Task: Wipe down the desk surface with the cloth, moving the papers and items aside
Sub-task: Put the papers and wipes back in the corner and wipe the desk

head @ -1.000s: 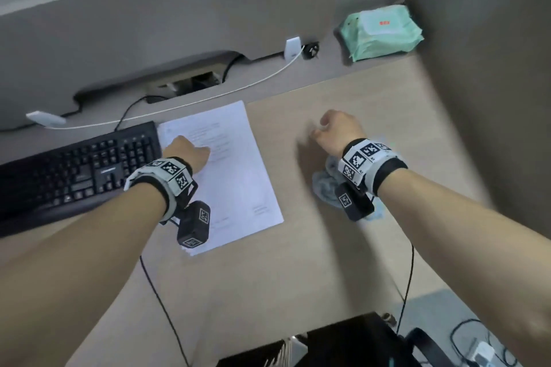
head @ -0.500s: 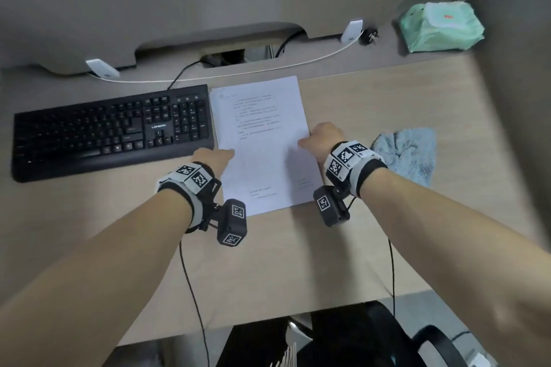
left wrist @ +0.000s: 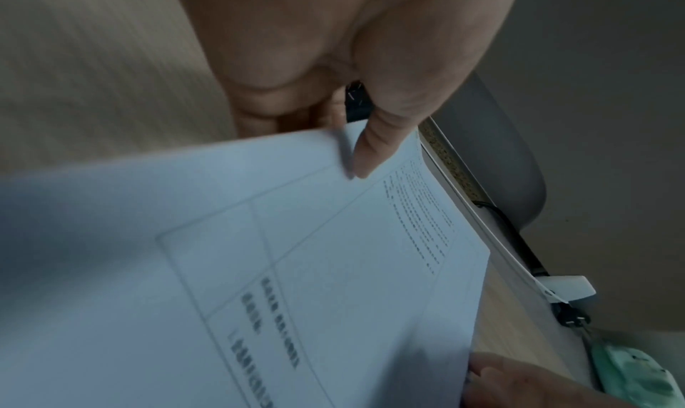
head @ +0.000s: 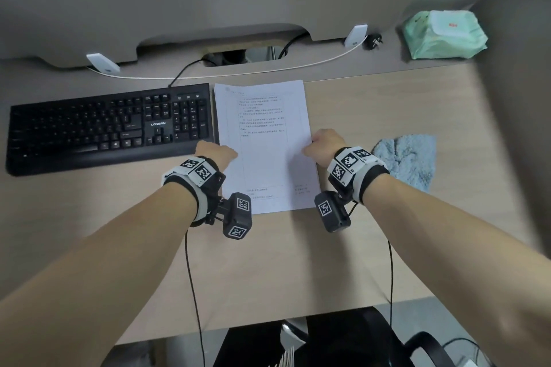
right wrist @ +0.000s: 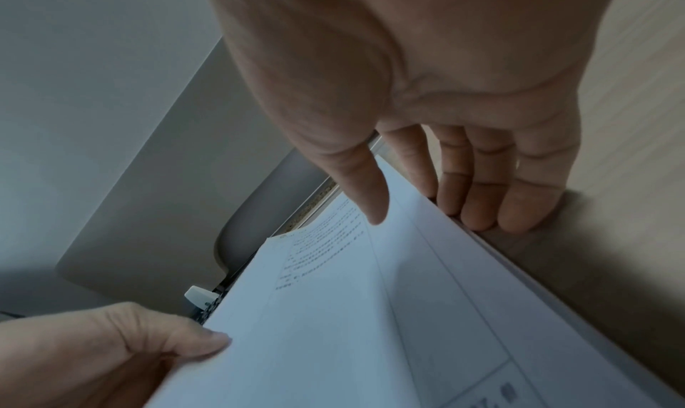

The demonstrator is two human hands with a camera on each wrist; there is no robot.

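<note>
Our left hand and right hand pinching the papers at mid-frame, thumbs on top, fingers hidden underneath, cloth at right partly behind our wrist, print too blurred to read.

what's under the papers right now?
Fingers of both hands: left hand and right hand pinch the papers at the side edges. Below, only desk shows; the middle is covered.

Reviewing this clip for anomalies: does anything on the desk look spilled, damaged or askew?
Nothing stands out. The papers lie square beside the keyboard, pinched by the left hand and right hand; the cloth lies crumpled, unused.
</note>
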